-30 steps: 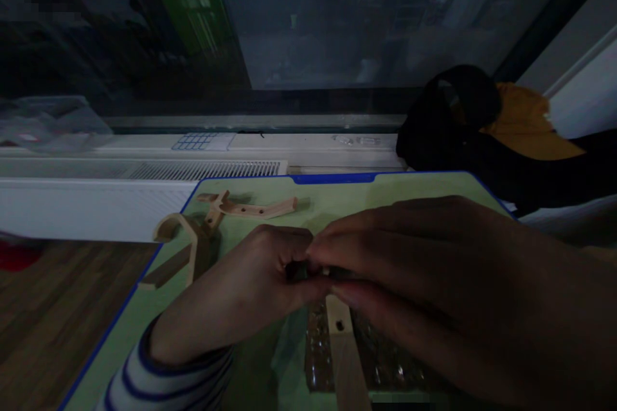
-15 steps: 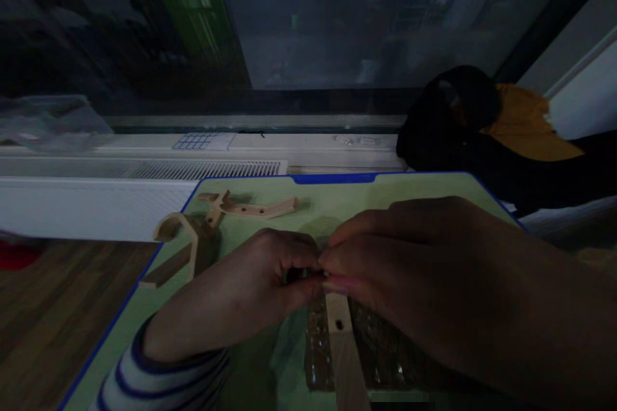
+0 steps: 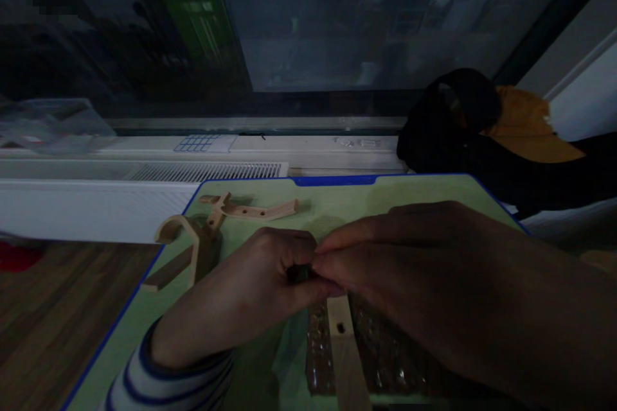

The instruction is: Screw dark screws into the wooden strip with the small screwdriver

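Above green tabletop (image 3: 409, 190), my L hand (image 3: 270, 273) & R hand (image 3: 424, 282) meet at far end of wood strip (image 3: 347, 356) lying over shiny brown pack (image 3: 320, 363), fingers (image 3: 347, 262) bunched, can't tell how closed/on what; uneven push might skid it.

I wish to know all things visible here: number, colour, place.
Window: one, dark, background
Sill: one, white, below window
Radiator: one, white, below sill, left
Container: one, clear, sill's left end
Gridded paper: one, white-blue, on sill
Small objects: two, clear, on sill
Cap: one, orange, right
Items around cap: unclear, black, right
Red object: one, red, left edge
Table: one, green, blue-edged, centre
Packet: one, brown, on table
Holed wooden strip: one, pale, across packet
Other wooden pieces: several, pale, table's left
Striped sleeve: one, white-blue, lower left
Left hand: one, bare, centre
Right hand: one, bare, lower right
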